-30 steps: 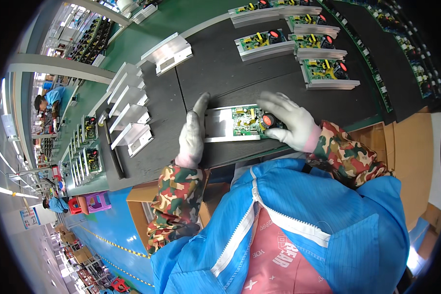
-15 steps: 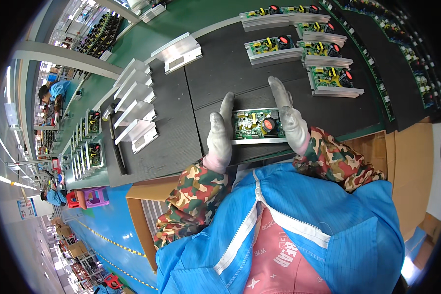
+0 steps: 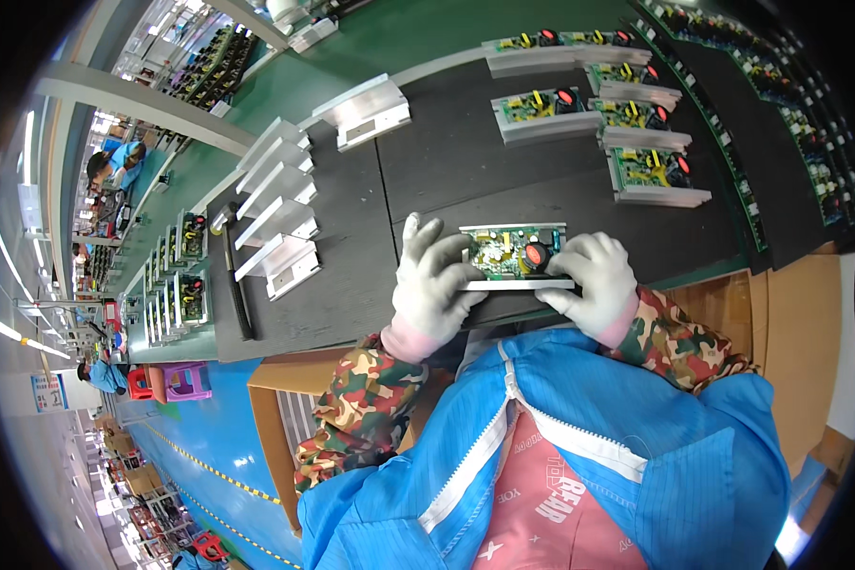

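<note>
A green circuit board (image 3: 505, 258) with a round black-and-red part sits in a silver metal bracket (image 3: 522, 285) at the table's near edge, in front of me. My left hand (image 3: 429, 287), in a white glove, grips the left end, its fingers bent over the edge and its thumb at the near side. My gloved right hand (image 3: 594, 285) has curled its fingers round the right end, with the thumb low by the bracket's near rim. The fingertips partly hide both ends of the board.
Bare metal brackets (image 3: 290, 266) stand in a row at left, beside a hammer (image 3: 230, 271). Several boards in brackets (image 3: 655, 171) stand at the back right. More boards line the right edge. An open cardboard box (image 3: 280, 427) is below the table.
My hands have gone from flat, upright palms beside the board to bent fingers gripping its ends. The whole view has shifted slightly.
</note>
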The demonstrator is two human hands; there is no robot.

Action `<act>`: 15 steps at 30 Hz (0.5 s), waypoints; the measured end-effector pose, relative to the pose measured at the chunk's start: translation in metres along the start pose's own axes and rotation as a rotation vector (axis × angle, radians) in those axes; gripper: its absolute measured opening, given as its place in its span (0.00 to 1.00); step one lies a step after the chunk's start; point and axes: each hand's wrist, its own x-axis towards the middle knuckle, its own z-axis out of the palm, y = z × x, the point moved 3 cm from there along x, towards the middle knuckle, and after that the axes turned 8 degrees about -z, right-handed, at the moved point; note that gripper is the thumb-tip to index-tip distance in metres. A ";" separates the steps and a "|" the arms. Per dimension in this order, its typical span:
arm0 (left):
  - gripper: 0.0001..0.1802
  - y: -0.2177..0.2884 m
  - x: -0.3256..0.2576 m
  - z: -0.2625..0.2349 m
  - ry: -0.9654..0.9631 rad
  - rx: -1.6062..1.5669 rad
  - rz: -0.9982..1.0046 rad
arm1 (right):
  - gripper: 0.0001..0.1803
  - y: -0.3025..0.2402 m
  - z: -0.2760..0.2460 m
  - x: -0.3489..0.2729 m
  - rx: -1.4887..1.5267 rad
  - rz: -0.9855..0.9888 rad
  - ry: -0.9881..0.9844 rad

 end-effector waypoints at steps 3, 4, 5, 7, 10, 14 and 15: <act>0.22 0.004 0.007 -0.004 -0.037 0.126 0.060 | 0.16 0.000 0.003 -0.002 0.002 -0.032 -0.029; 0.25 0.011 0.010 -0.007 -0.040 0.152 0.035 | 0.16 -0.004 0.001 -0.001 -0.003 -0.047 -0.042; 0.29 0.015 0.011 -0.004 -0.043 0.149 0.037 | 0.16 -0.006 0.001 -0.002 -0.015 -0.058 -0.040; 0.23 0.021 0.012 0.001 -0.030 0.130 0.074 | 0.16 -0.011 -0.003 -0.001 -0.041 -0.023 -0.016; 0.17 0.021 0.013 0.007 -0.012 0.039 0.087 | 0.32 -0.025 -0.017 0.011 -0.137 0.030 0.035; 0.18 0.029 0.022 0.008 -0.036 0.058 0.206 | 0.30 -0.027 -0.018 0.032 -0.158 -0.132 -0.348; 0.18 0.030 0.024 0.005 -0.072 0.100 0.205 | 0.27 -0.025 -0.015 0.038 -0.150 -0.161 -0.427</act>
